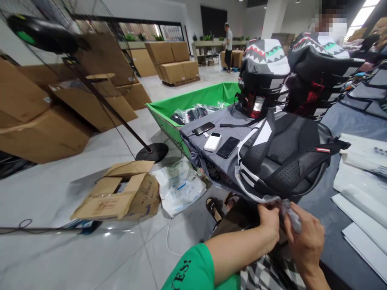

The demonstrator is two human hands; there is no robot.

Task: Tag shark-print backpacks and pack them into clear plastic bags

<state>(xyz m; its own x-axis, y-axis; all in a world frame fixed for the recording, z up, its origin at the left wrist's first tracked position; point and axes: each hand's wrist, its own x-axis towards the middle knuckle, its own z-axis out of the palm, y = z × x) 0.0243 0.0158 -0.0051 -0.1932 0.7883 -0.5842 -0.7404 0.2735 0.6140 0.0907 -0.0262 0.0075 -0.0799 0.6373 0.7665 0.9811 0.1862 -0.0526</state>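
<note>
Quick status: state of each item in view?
clear plastic film, bunched between both hands
left hand, closed on film
right hand, closed on film
black backpack, lying back panel up
smartphones, lying flat, screens dark
white power bank, lying flat
cardboard box, flaps open

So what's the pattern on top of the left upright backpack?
The backpack has grey-and-white shark teeth with green patches, best seen in the head view.

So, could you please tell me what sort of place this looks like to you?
Probably a warehouse or packing room: stacked cardboard cartons on a pallet, shark-print backpacks, and white plastic bags.
</note>
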